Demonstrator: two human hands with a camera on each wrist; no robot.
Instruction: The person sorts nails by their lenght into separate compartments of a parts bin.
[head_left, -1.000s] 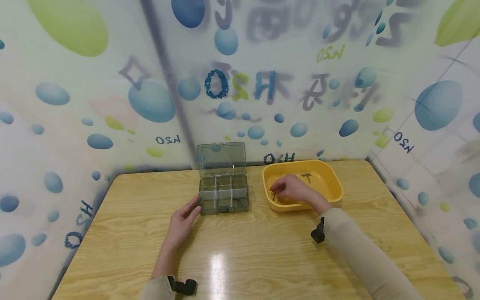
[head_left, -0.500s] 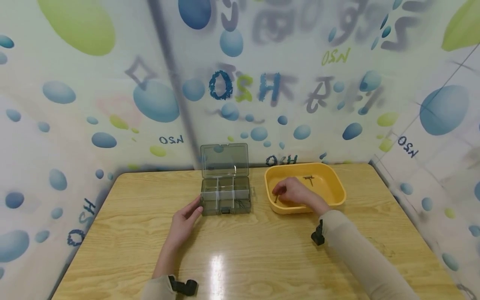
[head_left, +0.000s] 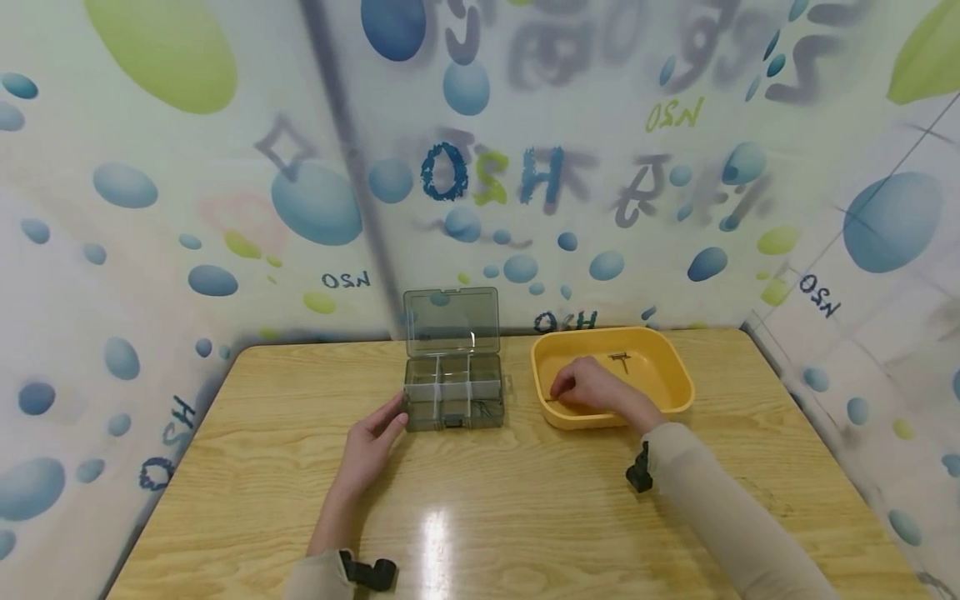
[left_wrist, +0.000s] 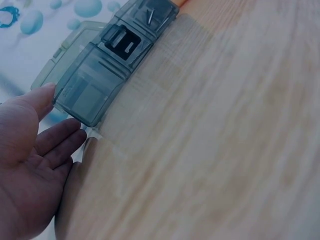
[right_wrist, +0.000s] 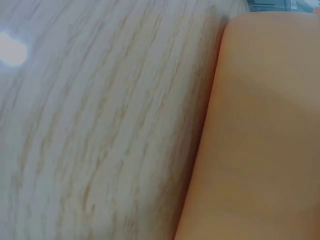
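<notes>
A smoky clear compartment box [head_left: 453, 408] stands on the table with its lid [head_left: 452, 322] raised. Several thin dark screws [head_left: 487, 407] lie in its front right compartment. My left hand [head_left: 369, 443] rests against the box's left side, thumb and fingers extended; in the left wrist view the thumb tip [left_wrist: 47, 95] is at its corner. Inside the yellow basin [head_left: 667, 406], my right hand [head_left: 588, 385] has its fingers curled down and pinches a small dark screw [head_left: 551, 398], mostly hidden by the fingertips. More dark screws [head_left: 620, 358] lie farther back in the basin.
The wooden table [head_left: 480, 517] backs onto a patterned wall [head_left: 480, 167], with the box's lid close to it. In the right wrist view the basin's outer wall [right_wrist: 260, 130] fills the right side and hides the right hand.
The screw at my right fingertips hung downward earlier and now lies nearly level, with little of it showing. My left hand keeps its place at the box; the head view has shifted slightly.
</notes>
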